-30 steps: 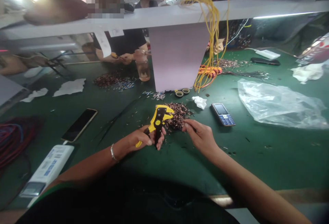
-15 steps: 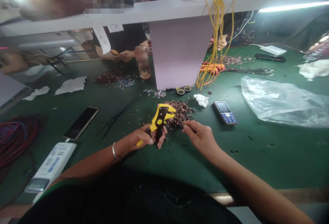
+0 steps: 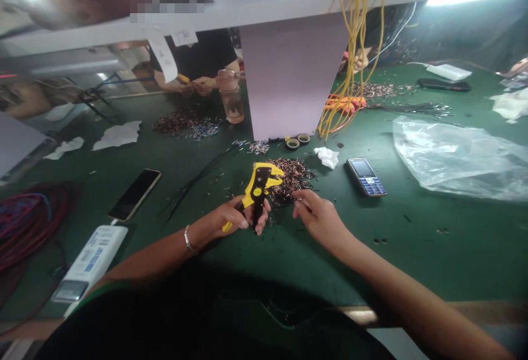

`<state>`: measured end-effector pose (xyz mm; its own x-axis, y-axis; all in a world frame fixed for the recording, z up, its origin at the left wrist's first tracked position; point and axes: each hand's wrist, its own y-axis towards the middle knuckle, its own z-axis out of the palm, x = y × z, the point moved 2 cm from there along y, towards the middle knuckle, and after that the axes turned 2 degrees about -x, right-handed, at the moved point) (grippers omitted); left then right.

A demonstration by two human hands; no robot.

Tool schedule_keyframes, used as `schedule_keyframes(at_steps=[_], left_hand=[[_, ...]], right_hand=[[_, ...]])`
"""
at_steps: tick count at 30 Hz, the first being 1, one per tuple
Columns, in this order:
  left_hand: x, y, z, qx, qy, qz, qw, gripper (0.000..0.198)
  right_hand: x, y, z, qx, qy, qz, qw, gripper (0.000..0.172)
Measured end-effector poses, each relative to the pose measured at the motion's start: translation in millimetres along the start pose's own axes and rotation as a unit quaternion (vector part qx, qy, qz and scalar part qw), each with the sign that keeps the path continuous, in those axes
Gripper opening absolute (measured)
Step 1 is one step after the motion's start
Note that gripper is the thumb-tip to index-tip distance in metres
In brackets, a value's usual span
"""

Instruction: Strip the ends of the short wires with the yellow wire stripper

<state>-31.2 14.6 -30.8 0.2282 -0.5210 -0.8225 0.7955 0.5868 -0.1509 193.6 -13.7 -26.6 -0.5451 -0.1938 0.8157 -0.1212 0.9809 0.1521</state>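
Note:
My left hand point(image 3: 231, 218) is closed round the handles of a yellow and black wire stripper point(image 3: 259, 185), whose jaws point up and away from me. Just behind the tool lies a pile of short copper-tipped wire pieces point(image 3: 291, 175) on the green table point(image 3: 412, 239). My right hand point(image 3: 319, 218) rests at the near edge of that pile, thumb and fingers pinched together on a small wire piece too thin to make out clearly.
A keypad phone point(image 3: 366, 176), a crumpled tissue point(image 3: 326, 157) and tape rolls point(image 3: 297, 141) lie past the pile. A smartphone point(image 3: 135, 194) and white box point(image 3: 93, 261) are left, a plastic bag point(image 3: 457, 156) right. Yellow wires point(image 3: 350, 46) hang from the shelf. Another person's hands point(image 3: 198, 86) work opposite.
The view has tilted slightly, so everything sits a bit lower-left to higher in frame. Both hands stay at the pile; the right hand's pinch has barely shifted.

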Motion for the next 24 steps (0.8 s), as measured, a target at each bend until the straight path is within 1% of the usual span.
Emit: schedule_keyframes(at_steps=[3, 8, 10, 14, 16, 20, 24], left_hand=[[2.1, -0.6, -3.0, -0.003, 0.003, 0.005, 1.000, 0.056], [5.8, -0.9, -5.5, -0.007, 0.008, 0.001, 1.000, 0.059], [6.1, -0.7, -5.2, -0.007, 0.006, -0.001, 1.000, 0.060], [6.4, -0.6, -4.6, -0.004, 0.004, -0.007, 1.000, 0.061], [6.7, -0.7, -5.3, -0.003, 0.005, -0.003, 1.000, 0.061], [6.6, -0.9, -6.5, -0.004, 0.009, 0.006, 1.000, 0.060], [6.8, -1.5, -5.6, 0.001, 0.011, 0.001, 1.000, 0.058]], right_hand=[[3.5, -2.4, 1.5, 0.015, 0.024, 0.012, 1.000, 0.015], [6.5, -4.3, 0.7, -0.005, 0.032, 0.023, 0.999, 0.021], [7.9, -4.3, 0.7, -0.004, 0.034, 0.026, 0.999, 0.023], [13.1, -4.3, 1.1, 0.019, 0.056, 0.041, 0.997, 0.026], [16.1, -4.1, 1.4, 0.035, 0.082, 0.066, 0.994, 0.025], [21.7, -4.1, 3.4, 0.084, 0.171, 0.132, 0.973, 0.017], [26.0, -5.3, 5.9, 0.121, 0.253, 0.173, 0.944, 0.018]])
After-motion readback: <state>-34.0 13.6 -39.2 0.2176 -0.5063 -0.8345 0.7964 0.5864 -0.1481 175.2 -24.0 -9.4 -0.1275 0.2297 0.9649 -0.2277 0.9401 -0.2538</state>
